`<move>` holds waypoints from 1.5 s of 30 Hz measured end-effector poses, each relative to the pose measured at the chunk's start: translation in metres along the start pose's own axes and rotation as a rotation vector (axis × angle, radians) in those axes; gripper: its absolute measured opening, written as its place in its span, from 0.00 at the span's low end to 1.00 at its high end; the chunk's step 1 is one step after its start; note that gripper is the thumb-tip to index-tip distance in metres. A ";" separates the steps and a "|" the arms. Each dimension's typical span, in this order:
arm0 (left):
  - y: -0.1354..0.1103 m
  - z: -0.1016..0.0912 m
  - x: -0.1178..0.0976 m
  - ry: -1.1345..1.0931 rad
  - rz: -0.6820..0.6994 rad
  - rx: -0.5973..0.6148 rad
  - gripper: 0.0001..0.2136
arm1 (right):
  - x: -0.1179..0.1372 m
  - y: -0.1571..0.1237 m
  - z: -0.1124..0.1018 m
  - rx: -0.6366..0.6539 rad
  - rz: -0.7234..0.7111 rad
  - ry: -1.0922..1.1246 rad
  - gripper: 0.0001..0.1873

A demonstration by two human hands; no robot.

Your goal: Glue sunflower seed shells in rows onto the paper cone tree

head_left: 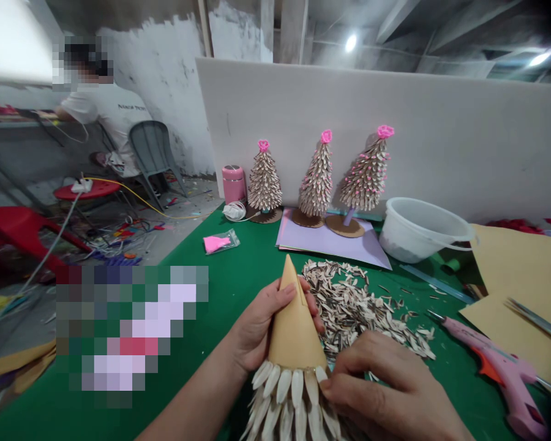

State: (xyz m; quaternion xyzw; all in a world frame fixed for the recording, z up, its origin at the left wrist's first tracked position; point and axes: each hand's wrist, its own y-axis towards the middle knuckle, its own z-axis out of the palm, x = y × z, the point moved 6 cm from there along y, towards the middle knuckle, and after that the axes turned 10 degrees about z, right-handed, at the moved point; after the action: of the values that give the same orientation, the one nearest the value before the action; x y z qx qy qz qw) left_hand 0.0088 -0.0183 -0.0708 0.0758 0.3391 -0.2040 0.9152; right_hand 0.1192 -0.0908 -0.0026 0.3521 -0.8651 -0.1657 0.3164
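Note:
A tan paper cone (294,334) stands tilted in front of me, its lower part covered in overlapping rows of pale sunflower seed shells (297,386). My left hand (261,315) is wrapped around the cone's upper half, thumb on the front, fingers behind. At the top row's right end, my right hand (381,383) has thumb and forefinger pinched on a shell against the cone; its other fingers are curled. A heap of loose striped shells (353,300) lies behind it. To the right rests a pink glue gun (496,361) with an orange trigger.
Several finished shell trees with pink tops, one a tree (265,180) beside a pink canister (234,184), stand by a white board (371,92). A white tub (422,229), tan card (523,257) and tweezers (539,321) are right. Another person (114,110) sits far left.

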 end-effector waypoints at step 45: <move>0.000 -0.001 0.002 0.004 -0.002 0.003 0.07 | -0.002 -0.002 0.003 -0.039 0.045 0.028 0.06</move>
State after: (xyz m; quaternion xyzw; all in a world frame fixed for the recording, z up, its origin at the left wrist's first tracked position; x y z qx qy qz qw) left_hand 0.0096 -0.0182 -0.0733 0.0772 0.3408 -0.2053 0.9142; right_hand 0.1192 -0.0900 -0.0071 0.3284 -0.8649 -0.1703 0.3392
